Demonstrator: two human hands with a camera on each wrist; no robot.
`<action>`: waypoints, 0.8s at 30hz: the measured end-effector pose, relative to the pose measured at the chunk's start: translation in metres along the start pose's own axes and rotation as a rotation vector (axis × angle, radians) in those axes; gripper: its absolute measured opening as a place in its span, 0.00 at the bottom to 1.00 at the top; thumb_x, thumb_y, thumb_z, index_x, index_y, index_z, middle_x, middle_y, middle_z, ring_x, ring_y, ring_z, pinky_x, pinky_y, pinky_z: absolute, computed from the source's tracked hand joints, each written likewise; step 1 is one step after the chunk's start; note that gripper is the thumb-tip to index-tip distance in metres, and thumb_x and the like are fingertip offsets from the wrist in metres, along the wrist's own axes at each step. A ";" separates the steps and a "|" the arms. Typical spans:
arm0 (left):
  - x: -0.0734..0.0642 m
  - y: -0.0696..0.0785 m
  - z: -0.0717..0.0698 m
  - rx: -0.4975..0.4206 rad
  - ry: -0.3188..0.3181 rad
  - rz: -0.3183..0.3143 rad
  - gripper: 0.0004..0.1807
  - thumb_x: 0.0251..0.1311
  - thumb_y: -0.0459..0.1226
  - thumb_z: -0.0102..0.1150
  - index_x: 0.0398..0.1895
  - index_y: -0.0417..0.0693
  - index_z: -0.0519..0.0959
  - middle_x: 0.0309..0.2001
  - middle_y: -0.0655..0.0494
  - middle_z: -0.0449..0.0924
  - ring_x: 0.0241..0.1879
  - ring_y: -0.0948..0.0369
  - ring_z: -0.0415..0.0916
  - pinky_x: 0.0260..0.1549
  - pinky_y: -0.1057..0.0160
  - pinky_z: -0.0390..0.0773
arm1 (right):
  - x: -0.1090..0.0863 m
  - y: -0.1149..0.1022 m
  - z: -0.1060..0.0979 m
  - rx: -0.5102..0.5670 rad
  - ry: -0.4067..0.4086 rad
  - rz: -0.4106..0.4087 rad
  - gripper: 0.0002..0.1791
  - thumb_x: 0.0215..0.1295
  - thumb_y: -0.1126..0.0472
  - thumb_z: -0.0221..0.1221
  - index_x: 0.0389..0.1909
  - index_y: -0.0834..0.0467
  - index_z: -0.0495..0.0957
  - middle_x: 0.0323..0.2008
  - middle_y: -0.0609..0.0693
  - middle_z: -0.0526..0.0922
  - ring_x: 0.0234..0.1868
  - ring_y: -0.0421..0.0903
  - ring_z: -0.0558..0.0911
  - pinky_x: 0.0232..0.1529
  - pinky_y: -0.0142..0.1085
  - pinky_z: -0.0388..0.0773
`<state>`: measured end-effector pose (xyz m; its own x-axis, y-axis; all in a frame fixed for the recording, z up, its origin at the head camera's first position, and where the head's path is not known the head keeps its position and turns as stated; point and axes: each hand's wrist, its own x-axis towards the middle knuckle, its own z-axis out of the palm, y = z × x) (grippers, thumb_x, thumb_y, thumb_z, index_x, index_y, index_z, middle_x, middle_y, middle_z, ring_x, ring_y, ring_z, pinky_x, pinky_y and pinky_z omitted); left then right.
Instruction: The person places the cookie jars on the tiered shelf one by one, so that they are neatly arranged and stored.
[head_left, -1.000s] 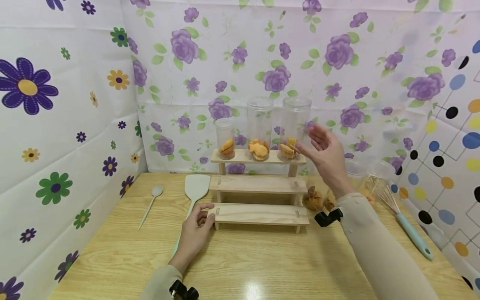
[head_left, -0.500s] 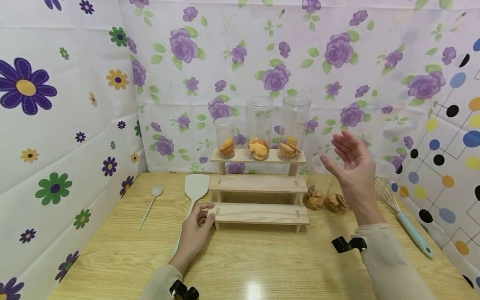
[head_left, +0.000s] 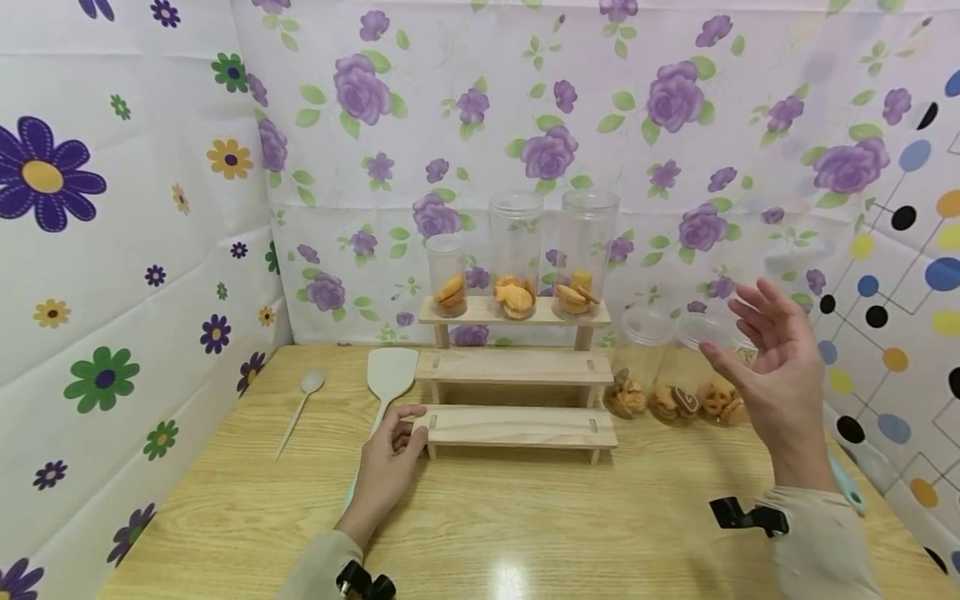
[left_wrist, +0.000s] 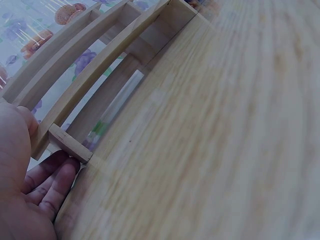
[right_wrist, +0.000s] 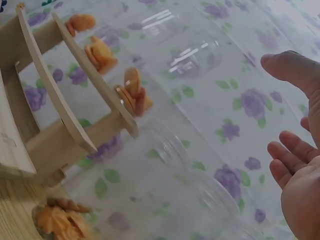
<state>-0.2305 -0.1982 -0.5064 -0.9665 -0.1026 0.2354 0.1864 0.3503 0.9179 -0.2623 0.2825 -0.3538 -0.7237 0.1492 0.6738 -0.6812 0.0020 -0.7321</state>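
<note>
A three-step wooden rack [head_left: 517, 426] stands on the table. My left hand [head_left: 392, 458] grips the left end of its lowest step; in the left wrist view the thumb lies at the step and the fingers [left_wrist: 59, 185] sit beside its leg. Three clear jars with orange biscuits stand on the top step: a short jar [head_left: 447, 271] and two taller ones, a middle jar [head_left: 516, 250] and a right jar [head_left: 588, 250]. My right hand [head_left: 783, 383] is raised with nothing in it, thumb apart from the fingers, in front of the table jars [head_left: 628, 367] at the right.
Several more clear jars of biscuits, one a lidded jar [head_left: 678, 375], stand right of the rack. A white spatula [head_left: 393, 375] and a spoon [head_left: 311, 382] lie at left. A whisk's blue handle [head_left: 847, 483] shows behind my right arm. Patterned cloths [head_left: 480, 150] hang behind.
My right hand has moved away from the right jar on the top step, rightward and down, to near the jars on the table. My left hand has stayed on the rack.
</note>
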 end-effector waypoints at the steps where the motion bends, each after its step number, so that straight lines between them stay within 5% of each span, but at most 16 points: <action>1: 0.000 0.000 0.000 0.000 0.000 -0.001 0.16 0.84 0.40 0.63 0.69 0.59 0.81 0.48 0.53 0.88 0.47 0.57 0.84 0.45 0.66 0.83 | 0.000 0.000 -0.004 -0.019 0.007 0.001 0.54 0.56 0.90 0.69 0.84 0.58 0.67 0.77 0.59 0.73 0.77 0.57 0.71 0.75 0.31 0.69; 8: 0.000 0.000 0.001 -0.001 0.006 0.008 0.16 0.84 0.40 0.62 0.69 0.57 0.81 0.47 0.52 0.88 0.47 0.56 0.84 0.44 0.66 0.83 | 0.000 0.001 -0.027 -0.167 0.104 0.022 0.53 0.57 0.87 0.72 0.83 0.55 0.69 0.76 0.54 0.75 0.74 0.51 0.76 0.72 0.28 0.71; 14: 0.000 0.001 0.001 0.002 0.004 0.001 0.15 0.84 0.39 0.62 0.68 0.58 0.81 0.48 0.53 0.88 0.47 0.56 0.84 0.44 0.66 0.83 | -0.001 -0.001 -0.047 -0.080 0.186 0.079 0.54 0.56 0.89 0.71 0.82 0.56 0.69 0.76 0.53 0.75 0.76 0.51 0.74 0.73 0.27 0.70; 19: 0.000 0.000 0.001 0.011 0.011 0.009 0.15 0.84 0.39 0.62 0.68 0.57 0.81 0.47 0.53 0.89 0.47 0.56 0.84 0.44 0.66 0.83 | -0.003 0.011 -0.065 -0.081 0.198 0.142 0.54 0.58 0.87 0.72 0.84 0.54 0.67 0.77 0.51 0.75 0.79 0.49 0.72 0.77 0.28 0.67; 24: 0.000 0.000 0.001 0.009 0.008 0.009 0.16 0.84 0.39 0.62 0.69 0.57 0.81 0.48 0.53 0.89 0.47 0.57 0.85 0.45 0.67 0.83 | -0.010 0.035 -0.079 -0.221 0.168 0.220 0.53 0.65 0.78 0.74 0.87 0.50 0.62 0.80 0.49 0.72 0.80 0.45 0.70 0.77 0.26 0.64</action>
<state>-0.2310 -0.1977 -0.5069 -0.9633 -0.1070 0.2462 0.1934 0.3593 0.9130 -0.2704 0.3593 -0.3938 -0.8095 0.3302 0.4854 -0.4575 0.1634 -0.8741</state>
